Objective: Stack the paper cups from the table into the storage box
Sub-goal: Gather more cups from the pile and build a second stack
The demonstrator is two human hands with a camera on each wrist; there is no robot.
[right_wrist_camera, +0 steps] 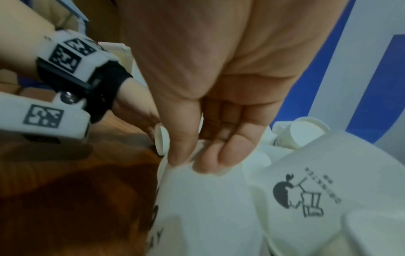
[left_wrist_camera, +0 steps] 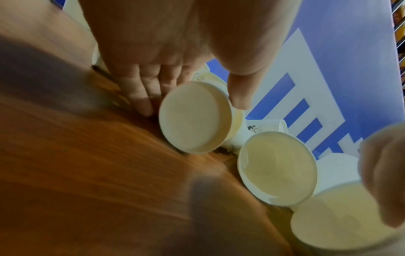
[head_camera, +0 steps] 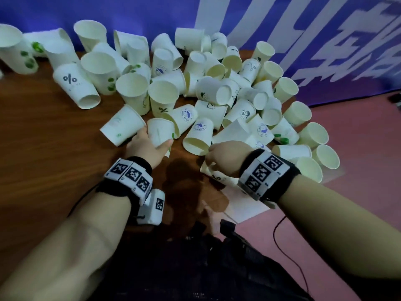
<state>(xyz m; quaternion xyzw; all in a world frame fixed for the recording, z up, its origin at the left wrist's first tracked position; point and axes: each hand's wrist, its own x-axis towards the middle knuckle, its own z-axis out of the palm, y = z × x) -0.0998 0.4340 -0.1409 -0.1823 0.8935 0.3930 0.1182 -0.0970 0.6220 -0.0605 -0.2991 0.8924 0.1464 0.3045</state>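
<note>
Many white paper cups (head_camera: 217, 88) lie tumbled across the brown table (head_camera: 43, 148). My left hand (head_camera: 154, 139) reaches to a cup lying on its side (head_camera: 159, 131) at the pile's near edge. In the left wrist view that hand (left_wrist_camera: 192, 107) has its thumb on one side of the cup's base (left_wrist_camera: 195, 119) and its fingers on the other. My right hand (head_camera: 211, 157) pinches the rim of a cup printed with "%" (head_camera: 219, 178). Thumb and fingers of my right hand (right_wrist_camera: 192, 161) squeeze the rim of this cup (right_wrist_camera: 208, 199). No storage box is in view.
A blue and white banner (head_camera: 325, 40) stands behind the pile. A white flat sheet (head_camera: 245, 205) lies at the table's near right corner, under my right wrist. Pink floor (head_camera: 358, 181) shows to the right, with a thin black cable (head_camera: 299, 268) on it.
</note>
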